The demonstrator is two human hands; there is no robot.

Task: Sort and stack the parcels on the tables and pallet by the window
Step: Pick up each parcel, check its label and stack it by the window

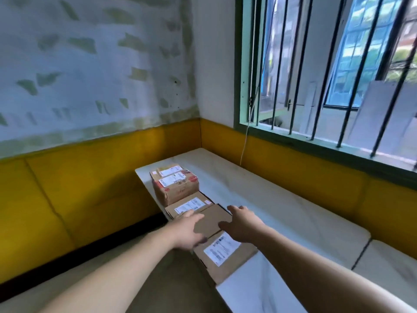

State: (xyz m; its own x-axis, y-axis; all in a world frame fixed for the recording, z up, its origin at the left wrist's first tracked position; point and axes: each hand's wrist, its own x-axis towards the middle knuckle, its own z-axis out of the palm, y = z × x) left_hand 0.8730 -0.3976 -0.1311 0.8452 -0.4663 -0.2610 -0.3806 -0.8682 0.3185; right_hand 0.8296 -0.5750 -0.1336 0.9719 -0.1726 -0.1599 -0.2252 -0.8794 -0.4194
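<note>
A bare back room used for sorting parcels

Labelled cardboard parcels (174,184) lie in a row along a white worktop (282,199) set in a corner, under a barred, green-framed window (327,71); the walls are yellow-painted below (90,177) and patchy, scraped white above (90,64).

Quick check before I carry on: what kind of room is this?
Likely a makeshift indoor parcel-sorting corner, not a proper warehouse: labelled cardboard parcels lined up on a white table, a barred window, and worn yellow-and-white painted walls.
</note>
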